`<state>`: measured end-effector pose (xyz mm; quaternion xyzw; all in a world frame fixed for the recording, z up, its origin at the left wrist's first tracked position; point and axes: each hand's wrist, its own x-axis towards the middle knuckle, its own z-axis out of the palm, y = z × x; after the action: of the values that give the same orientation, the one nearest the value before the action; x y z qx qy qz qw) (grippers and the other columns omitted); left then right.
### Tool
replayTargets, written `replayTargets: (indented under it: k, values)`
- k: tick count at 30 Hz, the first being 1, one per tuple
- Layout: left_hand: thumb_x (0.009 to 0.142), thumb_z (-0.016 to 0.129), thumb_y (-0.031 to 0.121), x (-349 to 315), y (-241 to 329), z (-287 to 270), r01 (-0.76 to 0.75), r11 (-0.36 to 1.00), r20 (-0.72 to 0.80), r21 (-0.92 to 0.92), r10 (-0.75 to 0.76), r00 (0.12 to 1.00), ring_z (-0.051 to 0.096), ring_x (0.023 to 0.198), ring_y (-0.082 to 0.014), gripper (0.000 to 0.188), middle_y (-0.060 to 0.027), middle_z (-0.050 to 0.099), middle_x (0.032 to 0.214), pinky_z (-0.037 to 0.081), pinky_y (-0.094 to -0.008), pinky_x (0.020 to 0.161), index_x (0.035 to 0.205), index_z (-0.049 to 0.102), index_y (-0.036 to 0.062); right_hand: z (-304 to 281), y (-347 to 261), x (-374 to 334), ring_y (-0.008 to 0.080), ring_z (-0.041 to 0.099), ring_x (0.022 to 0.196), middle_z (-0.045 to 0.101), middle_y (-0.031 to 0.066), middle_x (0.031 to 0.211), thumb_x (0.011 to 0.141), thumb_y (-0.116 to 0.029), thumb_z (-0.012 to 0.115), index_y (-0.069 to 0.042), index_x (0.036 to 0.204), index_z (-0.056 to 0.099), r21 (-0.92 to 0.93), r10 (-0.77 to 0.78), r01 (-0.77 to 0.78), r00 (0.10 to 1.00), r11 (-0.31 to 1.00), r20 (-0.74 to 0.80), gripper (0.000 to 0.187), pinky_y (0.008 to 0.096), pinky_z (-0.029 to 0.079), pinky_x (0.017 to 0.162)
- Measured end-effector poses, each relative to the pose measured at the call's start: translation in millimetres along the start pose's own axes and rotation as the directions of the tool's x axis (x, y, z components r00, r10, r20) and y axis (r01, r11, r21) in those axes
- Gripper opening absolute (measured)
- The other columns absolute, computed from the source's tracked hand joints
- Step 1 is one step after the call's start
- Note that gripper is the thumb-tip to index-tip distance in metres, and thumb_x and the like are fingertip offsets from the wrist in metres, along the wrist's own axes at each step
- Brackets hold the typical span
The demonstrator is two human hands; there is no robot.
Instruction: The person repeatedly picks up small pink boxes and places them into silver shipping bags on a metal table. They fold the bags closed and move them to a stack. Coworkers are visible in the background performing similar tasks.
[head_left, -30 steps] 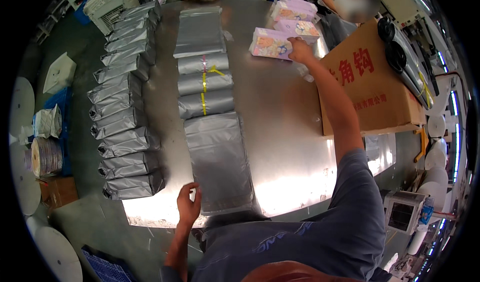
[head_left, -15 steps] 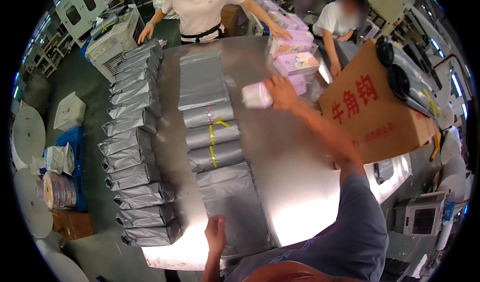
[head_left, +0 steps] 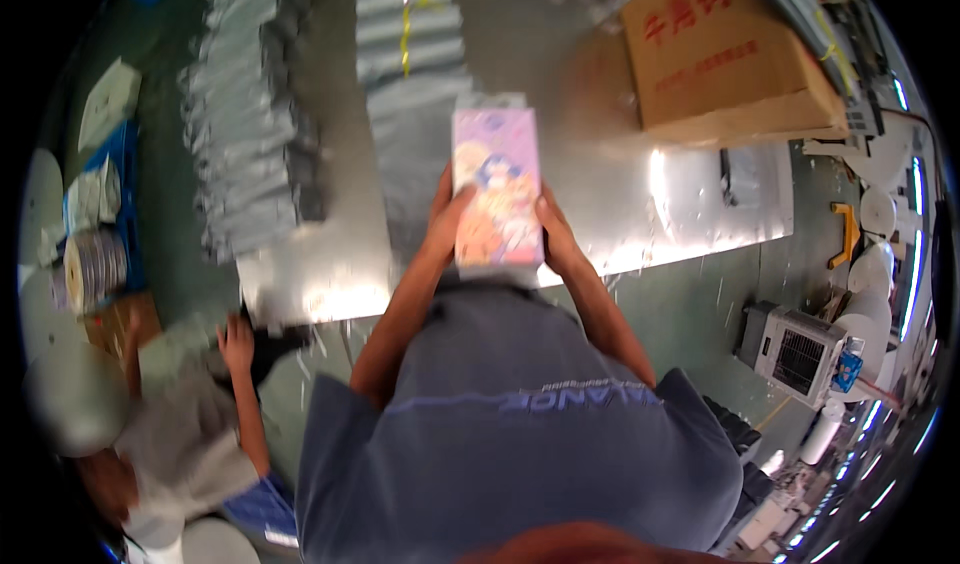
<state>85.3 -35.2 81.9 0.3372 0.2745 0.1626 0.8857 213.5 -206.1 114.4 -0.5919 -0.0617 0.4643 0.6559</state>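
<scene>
My left hand (head_left: 447, 216) and my right hand (head_left: 557, 230) grip a pink printed pack (head_left: 497, 179) by its two long sides. The pack is block-shaped, with a coloured picture on its upper face and clear wrap at its far end. It is held in front of my body, over the near edge of the metal table. Beneath and behind it lies a flat stack of grey plastic bags (head_left: 408, 129). Farther off, folded grey bundles (head_left: 385, 32) lie in line, with a yellow strap across them.
A long row of grey plastic packages (head_left: 245, 114) runs along the left of the metal table (head_left: 690, 199). A cardboard box (head_left: 735, 64) stands at the far right. Another person (head_left: 190, 424) is at the lower left. An air cooler (head_left: 795, 354) stands on the floor to the right.
The pink pack has come from the far right to in front of my body. My left hand, empty before, now holds it too. My view has tilted down; the co-workers across the table are out of sight.
</scene>
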Motion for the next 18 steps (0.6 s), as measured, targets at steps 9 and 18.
replayTargets:
  k: [9, 18]
  values:
    - [0.109, 0.046, 0.042, -79.9, -16.5, -50.2, -0.174, 0.529, 0.225, 0.831, -0.033, 0.974, 0.036, 0.146, -0.0419, 0.058, -0.0206, 0.04, 0.159, 0.036, -0.0453, 0.117, 0.149, 0.045, 0.0002, -10.9, 23.8, -25.8, 0.0383, 0.062, 0.126, 0.061, 0.0207, 0.141, 0.099, -0.025, 0.059, 0.0, 0.148, 0.047, 0.658, 0.185, -0.238, 0.971, 0.715, 0.151, 0.057, 0.0512, 0.049, 0.11]
    - [0.083, 0.074, 0.02, -11.3, -43.3, -150.9, -0.231, -0.481, 0.338, 0.845, 0.147, 0.93, 0.067, 0.098, -0.0361, 0.036, -0.0125, 0.069, 0.111, 0.056, -0.0484, 0.086, 0.116, 0.068, 0.0074, -27.0, 9.1, -33.9, 0.0359, 0.066, 0.121, 0.064, 0.0206, 0.138, 0.091, -0.023, 0.069, 0.004, 0.142, 0.053, 0.489, 0.37, -0.44, 0.898, 0.753, 0.239, 0.06, 0.0469, 0.053, 0.105]
